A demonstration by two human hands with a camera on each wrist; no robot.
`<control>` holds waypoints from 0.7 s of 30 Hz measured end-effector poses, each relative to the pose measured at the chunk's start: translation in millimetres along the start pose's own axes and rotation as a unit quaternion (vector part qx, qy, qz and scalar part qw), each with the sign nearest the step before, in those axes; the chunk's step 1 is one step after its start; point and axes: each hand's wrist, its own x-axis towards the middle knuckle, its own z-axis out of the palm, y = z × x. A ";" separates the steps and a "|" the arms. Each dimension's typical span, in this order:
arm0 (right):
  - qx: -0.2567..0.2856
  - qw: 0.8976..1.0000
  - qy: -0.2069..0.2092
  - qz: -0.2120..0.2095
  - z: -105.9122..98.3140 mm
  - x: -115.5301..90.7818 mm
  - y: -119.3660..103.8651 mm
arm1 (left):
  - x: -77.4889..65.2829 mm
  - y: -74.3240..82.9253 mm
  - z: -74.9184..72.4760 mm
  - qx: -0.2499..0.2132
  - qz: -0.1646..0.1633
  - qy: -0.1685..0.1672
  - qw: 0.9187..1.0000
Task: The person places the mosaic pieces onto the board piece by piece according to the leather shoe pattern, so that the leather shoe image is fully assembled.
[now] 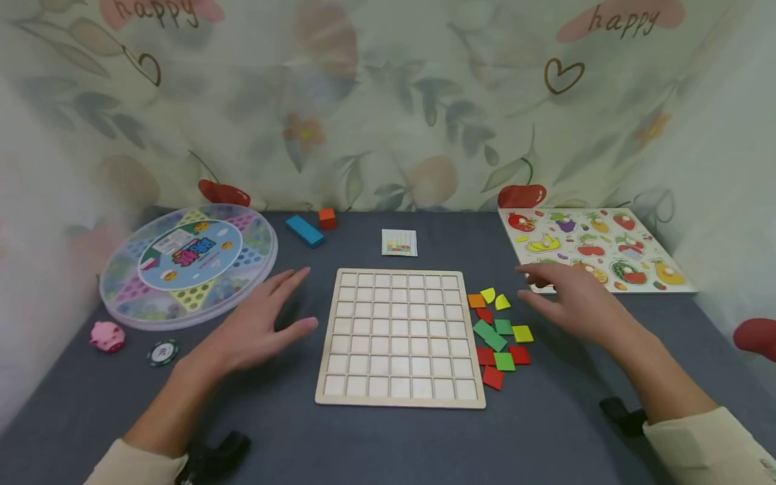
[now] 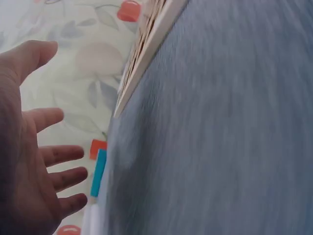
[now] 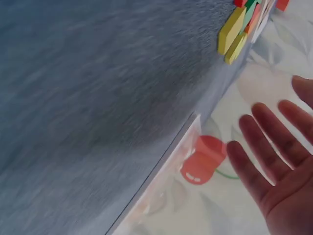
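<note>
A square wooden grid board (image 1: 400, 403) with bare cells lies in the middle of the table. Along its right side is a loose cluster of small flat pieces in red, yellow, orange and green, among them a long green piece (image 1: 490, 335). My left hand (image 1: 257, 327) hovers left of the board, fingers extended and holding nothing; its spread fingers also show in the left wrist view. On the other side, my right hand (image 1: 576, 303) is held over the table between the pieces and the fruit picture board (image 1: 606, 232). Its palm is bare in the right wrist view.
Behind the board lies a small printed card (image 1: 399, 242). Farther left are a blue block (image 1: 304, 231) and an orange-red block (image 1: 327, 218). A round game box (image 1: 188, 263), a pink pig figure (image 1: 107, 336) and a poker chip (image 1: 162, 352) sit at left. A patterned curtain (image 1: 376, 101) backs the table.
</note>
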 end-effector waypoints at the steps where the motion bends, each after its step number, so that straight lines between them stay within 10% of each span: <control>1: 0.004 1.000 -0.005 -0.003 1.2 3.6 -0.3 | 2.0 1.8 2.9 -0.017 0.001 -0.005 1.000; 8: 0.025 0.998 -0.052 -0.003 11.4 27.6 -1.0 | 13.7 5.8 20.7 -0.085 0.014 -0.011 0.996; 21: 0.016 0.993 -0.117 0.006 23.8 54.8 -6.5 | 13.6 -0.2 31.2 -0.045 0.058 -0.034 0.997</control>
